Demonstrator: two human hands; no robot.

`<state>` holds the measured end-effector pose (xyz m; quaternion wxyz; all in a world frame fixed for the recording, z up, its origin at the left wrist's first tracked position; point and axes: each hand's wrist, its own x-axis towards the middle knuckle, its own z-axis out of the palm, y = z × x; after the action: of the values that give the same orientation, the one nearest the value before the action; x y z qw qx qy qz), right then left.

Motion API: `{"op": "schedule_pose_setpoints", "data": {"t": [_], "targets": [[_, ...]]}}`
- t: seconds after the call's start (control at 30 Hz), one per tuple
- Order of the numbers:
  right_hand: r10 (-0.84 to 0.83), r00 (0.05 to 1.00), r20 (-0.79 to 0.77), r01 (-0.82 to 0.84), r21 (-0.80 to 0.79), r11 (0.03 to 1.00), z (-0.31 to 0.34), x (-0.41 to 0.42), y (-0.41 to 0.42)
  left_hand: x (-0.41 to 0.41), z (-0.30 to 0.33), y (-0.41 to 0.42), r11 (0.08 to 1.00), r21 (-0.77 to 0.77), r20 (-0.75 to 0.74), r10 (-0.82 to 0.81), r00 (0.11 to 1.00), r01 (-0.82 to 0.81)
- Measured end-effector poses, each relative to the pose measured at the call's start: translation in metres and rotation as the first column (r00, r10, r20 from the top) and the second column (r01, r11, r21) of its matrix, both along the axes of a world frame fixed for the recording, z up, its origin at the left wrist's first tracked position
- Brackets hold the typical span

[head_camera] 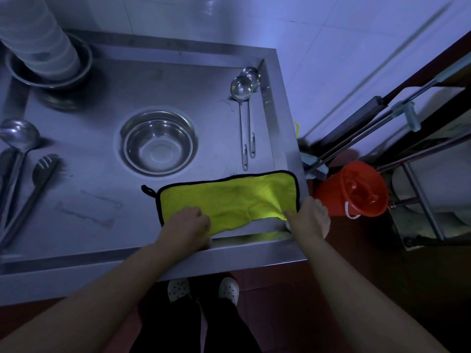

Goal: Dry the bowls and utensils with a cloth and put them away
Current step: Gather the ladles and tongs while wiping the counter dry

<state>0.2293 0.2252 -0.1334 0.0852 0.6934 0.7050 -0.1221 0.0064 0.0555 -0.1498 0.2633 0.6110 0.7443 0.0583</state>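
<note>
A yellow cloth (229, 197) with black trim lies flat at the near right of the steel table (84, 205). My left hand (187, 225) grips its near left edge. Its near right corner is pinched by my right hand (309, 216) at the table's edge. A steel bowl (158, 143) sits upright in the middle of the table. Beyond the cloth, two ladles (243, 110) lie side by side along the right rim. Another ladle (15, 141) and a slotted spoon (42, 171) rest at the left edge.
A stack of pale bowls (38, 39) stands in a steel basin (76, 70) at the far left. A red bucket (356, 189) sits on the floor right of the table, beside mop handles (356, 138) and a metal rack (420, 200). A tiled wall is behind.
</note>
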Motion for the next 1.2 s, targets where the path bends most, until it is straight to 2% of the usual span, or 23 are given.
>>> {"op": "schedule_pose_setpoints", "data": {"t": [0.07, 0.13, 0.23, 0.33, 0.37, 0.43, 0.53, 0.6, 0.67, 0.73, 0.77, 0.83, 0.87, 0.93, 1.0, 1.07, 1.2], "targets": [[0.011, 0.999, -0.052, -0.011, -0.009, 1.0, 0.0, 0.001, 0.0, -0.002, -0.009, -0.006, 0.996, 0.031, -0.053, -0.083, 0.995, 0.085], [-0.065, 0.979, -0.192, 0.066, -0.003, 0.998, 0.007, 0.001, 0.005, -0.007, -0.012, -0.008, 0.995, 0.048, -0.044, -0.083, 0.996, 0.085], [-0.209, 0.901, -0.38, 0.212, -0.035, 0.977, 0.024, 0.003, 0.013, -0.008, -0.01, -0.009, 0.999, -0.025, 0.047, -0.046, 0.998, 0.047], [-0.197, 0.848, -0.492, 0.199, -0.049, 0.979, 0.038, -0.006, 0.007, -0.011, -0.008, -0.013, 0.993, -0.113, 0.171, -0.011, 0.985, 0.031], [-0.173, 0.828, -0.533, 0.176, -0.045, 0.983, 0.042, -0.014, 0.003, -0.013, -0.006, -0.016, 0.995, -0.099, 0.218, 0.047, 0.975, -0.026], [-0.09, 0.812, -0.576, 0.096, -0.02, 0.995, 0.048, -0.034, -0.008, -0.02, 0.003, -0.02, 0.968, -0.071, 0.301, 0.25, 0.92, -0.24], [0.095, 0.84, -0.534, -0.08, 0.053, 0.995, 0.052, -0.071, -0.041, -0.038, 0.017, -0.027, 0.831, -0.035, 0.326, 0.534, 0.78, -0.555], [0.242, 0.799, -0.55, -0.251, 0.059, 0.966, 0.051, -0.098, -0.074, -0.055, 0.023, -0.034, 0.732, 0.004, 0.347, 0.638, 0.687, -0.682], [0.405, 0.715, -0.57, -0.499, -0.011, 0.866, 0.047, -0.12, -0.106, -0.072, 0.027, -0.043, 0.647, 0.024, 0.382, 0.699, 0.605, -0.762], [0.556, 0.625, -0.549, -0.709, -0.1, 0.698, 0.038, -0.134, -0.126, -0.085, 0.028, -0.052, 0.584, 0.033, 0.423, 0.727, 0.541, -0.811], [0.669, 0.527, -0.525, -0.798, -0.036, 0.601, 0.033, -0.138, -0.128, -0.091, 0.029, -0.057, 0.56, 0.037, 0.434, 0.737, 0.518, -0.828], [0.902, 0.251, -0.351, -0.918, 0.211, 0.337, 0.008, -0.139, -0.118, -0.101, 0.029, -0.066, 0.526, 0.04, 0.453, 0.748, 0.485, -0.85], [0.962, 0.136, -0.236, -0.949, 0.249, 0.195, -0.006, -0.139, -0.108, -0.105, 0.029, -0.07, 0.515, 0.033, 0.464, 0.752, 0.469, -0.857], [0.997, -0.019, -0.076, -0.989, 0.146, -0.007, -0.03, -0.142, -0.087, -0.112, 0.027, -0.076, 0.507, 0.023, 0.472, 0.755, 0.456, -0.862], [0.995, -0.091, -0.039, -0.995, 0.035, -0.09, -0.045, -0.148, -0.071, -0.119, 0.022, -0.081, 0.492, 0.025, 0.465, 0.765, 0.446, -0.87], [0.993, -0.12, -0.022, -0.993, 0.014, -0.119, -0.056, -0.159, -0.067, -0.126, 0.017, -0.086, 0.466, 0.028, 0.446, 0.786, 0.428, -0.884], [0.997, -0.034, -0.065, -0.995, 0.091, -0.028, -0.066, -0.204, -0.078, -0.142, 0.008, -0.096, 0.375, 0.049, 0.424, 0.831, 0.36, -0.926]]}}
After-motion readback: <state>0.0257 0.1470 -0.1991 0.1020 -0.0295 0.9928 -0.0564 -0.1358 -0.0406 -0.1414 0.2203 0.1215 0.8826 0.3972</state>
